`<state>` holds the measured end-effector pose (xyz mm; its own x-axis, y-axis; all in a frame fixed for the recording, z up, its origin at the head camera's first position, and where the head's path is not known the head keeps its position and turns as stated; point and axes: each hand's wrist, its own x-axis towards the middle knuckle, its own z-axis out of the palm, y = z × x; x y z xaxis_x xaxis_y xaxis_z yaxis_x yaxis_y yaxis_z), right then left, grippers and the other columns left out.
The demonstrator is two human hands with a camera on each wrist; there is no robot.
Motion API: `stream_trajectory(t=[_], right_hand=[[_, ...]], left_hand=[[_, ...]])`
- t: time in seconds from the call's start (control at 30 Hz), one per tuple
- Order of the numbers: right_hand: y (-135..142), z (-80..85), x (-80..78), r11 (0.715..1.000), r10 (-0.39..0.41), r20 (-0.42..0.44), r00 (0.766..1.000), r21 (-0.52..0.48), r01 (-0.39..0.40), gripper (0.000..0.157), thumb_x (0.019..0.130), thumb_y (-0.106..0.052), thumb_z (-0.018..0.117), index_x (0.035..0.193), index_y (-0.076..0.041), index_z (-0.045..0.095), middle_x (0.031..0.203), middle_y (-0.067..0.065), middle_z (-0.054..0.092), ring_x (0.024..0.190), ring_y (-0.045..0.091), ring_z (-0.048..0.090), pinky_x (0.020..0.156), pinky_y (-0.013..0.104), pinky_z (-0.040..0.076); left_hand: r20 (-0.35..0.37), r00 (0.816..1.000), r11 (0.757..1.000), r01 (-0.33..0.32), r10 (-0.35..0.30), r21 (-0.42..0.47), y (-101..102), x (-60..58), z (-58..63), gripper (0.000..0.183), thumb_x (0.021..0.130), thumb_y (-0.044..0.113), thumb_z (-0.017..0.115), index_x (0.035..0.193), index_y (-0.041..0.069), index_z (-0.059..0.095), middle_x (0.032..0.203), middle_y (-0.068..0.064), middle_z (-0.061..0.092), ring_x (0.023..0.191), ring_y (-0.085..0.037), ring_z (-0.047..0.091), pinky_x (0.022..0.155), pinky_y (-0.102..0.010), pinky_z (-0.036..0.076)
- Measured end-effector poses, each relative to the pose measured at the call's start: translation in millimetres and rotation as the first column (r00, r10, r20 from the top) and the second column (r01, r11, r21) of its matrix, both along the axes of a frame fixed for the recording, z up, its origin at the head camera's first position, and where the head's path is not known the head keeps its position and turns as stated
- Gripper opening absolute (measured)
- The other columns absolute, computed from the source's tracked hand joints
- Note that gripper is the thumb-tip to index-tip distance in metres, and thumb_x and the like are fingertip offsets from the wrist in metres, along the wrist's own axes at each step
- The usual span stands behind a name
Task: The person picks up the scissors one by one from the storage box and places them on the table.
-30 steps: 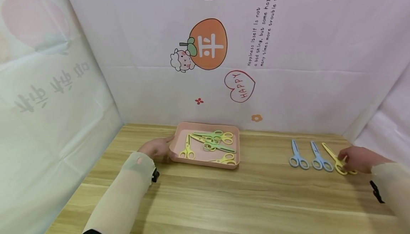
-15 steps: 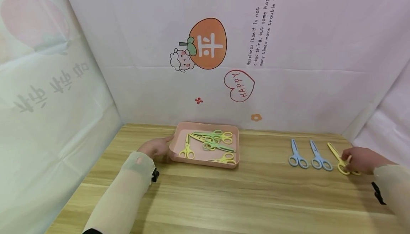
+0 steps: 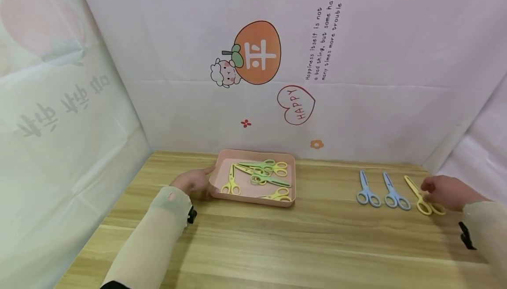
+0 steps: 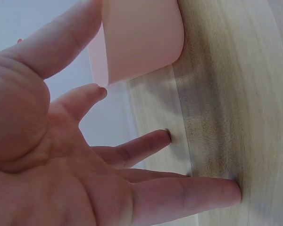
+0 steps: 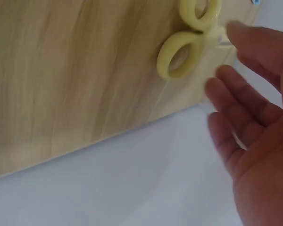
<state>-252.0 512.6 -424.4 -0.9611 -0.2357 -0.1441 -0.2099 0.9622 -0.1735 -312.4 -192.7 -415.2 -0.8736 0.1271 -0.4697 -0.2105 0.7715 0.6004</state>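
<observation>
Fingers apart on left hand [image 3: 195, 182] and right hand [image 3: 449, 192], best lift the latter clear of the yellow plastic scissors [image 3: 420, 198], lower right

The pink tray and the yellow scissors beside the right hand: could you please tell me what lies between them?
The head view shows a blue pair of scissors and another blue pair lying between the pink tray and those yellow scissors.
</observation>
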Motion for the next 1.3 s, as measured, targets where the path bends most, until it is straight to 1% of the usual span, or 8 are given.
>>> stream_trajectory(t=[0.17, 0.2, 0.3, 0.47, 0.8, 1.0, 1.2, 1.3], right_hand=[[-22, -7.4, -6.5, 0.999, 0.037, -0.020, 0.999, -0.021, -0.037, 0.021, 0.088, -0.016, 0.073, 0.101, -0.001, 0.069, 0.092, 0.004, 0.067, 0.082, 0.022, 0.060, 0.072, 0.047, 0.051], [-26, -9.1, -7.7, 0.998, 0.041, -0.005, 0.999, -0.038, -0.041, 0.023, 0.088, -0.017, 0.073, 0.104, 0.000, 0.070, 0.094, 0.005, 0.067, 0.079, 0.021, 0.061, 0.071, 0.046, 0.051], [-40, -12.1, -10.2, 0.995, 0.076, 0.011, 0.997, -0.061, -0.075, 0.030, 0.086, -0.021, 0.076, 0.108, 0.000, 0.071, 0.098, 0.006, 0.069, 0.083, 0.022, 0.062, 0.073, 0.045, 0.051], [-55, -12.4, -10.7, 0.993, 0.119, 0.012, 0.993, -0.027, -0.118, 0.034, 0.081, -0.026, 0.080, 0.105, -0.004, 0.073, 0.098, 0.004, 0.070, 0.090, 0.025, 0.063, 0.078, 0.049, 0.051], [-60, -9.9, -6.9, 0.988, 0.151, 0.012, 0.989, -0.032, -0.150, 0.026, 0.081, -0.021, 0.079, 0.100, -0.005, 0.073, 0.095, 0.002, 0.070, 0.087, 0.023, 0.064, 0.076, 0.047, 0.051], [-57, -10.1, -7.2, 0.991, 0.133, 0.040, 0.990, -0.041, -0.131, 0.024, 0.081, -0.018, 0.079, 0.100, -0.005, 0.072, 0.096, 0.003, 0.070, 0.087, 0.024, 0.064, 0.076, 0.049, 0.052], [-54, -11.1, -8.2, 0.991, 0.131, 0.038, 0.991, -0.034, -0.129, 0.022, 0.080, -0.017, 0.078, 0.099, -0.006, 0.072, 0.096, 0.003, 0.069, 0.087, 0.024, 0.064, 0.076, 0.049, 0.052], [-55, -7.1, -10.2, 0.995, 0.103, 0.030, 0.994, -0.019, -0.103, 0.015, 0.083, -0.017, 0.074, 0.095, -0.009, 0.070, 0.091, 0.000, 0.067, 0.080, 0.021, 0.060, 0.071, 0.046, 0.051]], left_hand=[[0.005, 1.000, 1.000, 0.001, -0.001, 0.000, 1, 1.2, 2.5, 0.105, 0.080, 0.023, 0.086, 0.161, 0.031, 0.019, 0.162, -0.021, 0.016, 0.145, -0.043, 0.014, 0.112, -0.060, 0.018], [0.008, 1.000, 1.000, -0.001, 0.001, 0.003, 1, 1.5, 2.9, 0.105, 0.080, 0.022, 0.086, 0.161, 0.031, 0.019, 0.162, -0.021, 0.016, 0.146, -0.043, 0.014, 0.112, -0.060, 0.017], [0.010, 1.000, 1.000, -0.004, 0.003, 0.007, 1, 2.4, 3.3, 0.105, 0.080, 0.022, 0.086, 0.161, 0.030, 0.020, 0.162, -0.021, 0.015, 0.146, -0.043, 0.014, 0.112, -0.060, 0.017], [0.005, 1.000, 1.000, 0.001, -0.001, 0.006, 1, 2.7, 2.8, 0.105, 0.079, 0.023, 0.086, 0.161, 0.031, 0.020, 0.162, -0.020, 0.016, 0.146, -0.042, 0.014, 0.112, -0.060, 0.018], [0.016, 1.000, 1.000, -0.017, 0.017, 0.006, 0, -0.1, 0.1, 0.106, 0.078, 0.024, 0.087, 0.160, 0.032, 0.021, 0.163, -0.020, 0.015, 0.146, -0.042, 0.014, 0.112, -0.061, 0.016], [0.015, 1.000, 1.000, -0.012, 0.012, 0.002, 0, 0.3, 0.5, 0.106, 0.079, 0.024, 0.087, 0.161, 0.032, 0.020, 0.163, -0.020, 0.015, 0.146, -0.042, 0.014, 0.112, -0.061, 0.016], [0.013, 1.000, 1.000, -0.011, 0.011, 0.004, 1, 1.5, 1.4, 0.106, 0.079, 0.024, 0.086, 0.161, 0.032, 0.019, 0.162, -0.021, 0.015, 0.146, -0.042, 0.014, 0.112, -0.060, 0.016], [0.010, 1.000, 1.000, -0.009, 0.009, 0.007, 0, 2.5, 2.4, 0.106, 0.079, 0.024, 0.087, 0.161, 0.031, 0.020, 0.162, -0.021, 0.016, 0.146, -0.042, 0.015, 0.112, -0.060, 0.017]])
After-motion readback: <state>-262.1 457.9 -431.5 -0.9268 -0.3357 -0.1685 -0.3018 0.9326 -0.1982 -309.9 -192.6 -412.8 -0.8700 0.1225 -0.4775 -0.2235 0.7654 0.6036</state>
